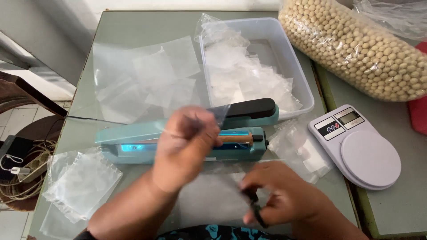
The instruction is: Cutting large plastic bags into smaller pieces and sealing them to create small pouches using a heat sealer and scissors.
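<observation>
Head view | left hand [189,144] blurred at 12 o'clock, fingers pinching thin clear plastic film [220,113] over teal impulse heat sealer [178,138] | right hand [278,195] at 4 o'clock, fingers pinching small black scissors [254,205] | risk: film slipping, touching hot bar, crooked cut nicking fingers.

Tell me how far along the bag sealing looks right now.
Done, apparently: small clear plastic bags piled in the translucent rectangular tub. In hand: left hand lifts a clear film piece at the teal impulse sealer; right hand grips something dark. Left: flat bags by the sealer.
</observation>
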